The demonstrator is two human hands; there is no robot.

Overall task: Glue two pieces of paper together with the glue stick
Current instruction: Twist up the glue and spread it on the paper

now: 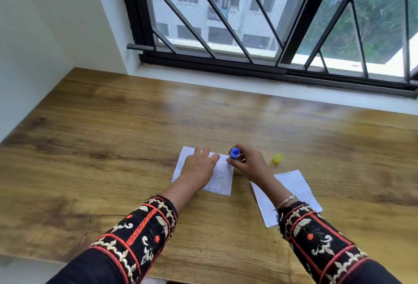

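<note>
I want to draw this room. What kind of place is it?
Probably a room in a flat, high up: a wooden desk sits against a barred window, and another apartment building shows across the way outside.

- A wooden table [113, 147] with brown grain is stretching across the view, its far edge running along a white sill and its left edge meeting a white wall.
- A first sheet of paper [222, 181] is lying flat on the wood near the middle, with a printed grid facing up.
- A second sheet of paper [294, 181] is lying flat to the right of the first, turned at an angle. A strip of bare wood is showing between the two sheets.
- A small yellow cap [278, 158] is sitting directly on the wood, beyond the second sheet and right of the first, touching neither.
</note>
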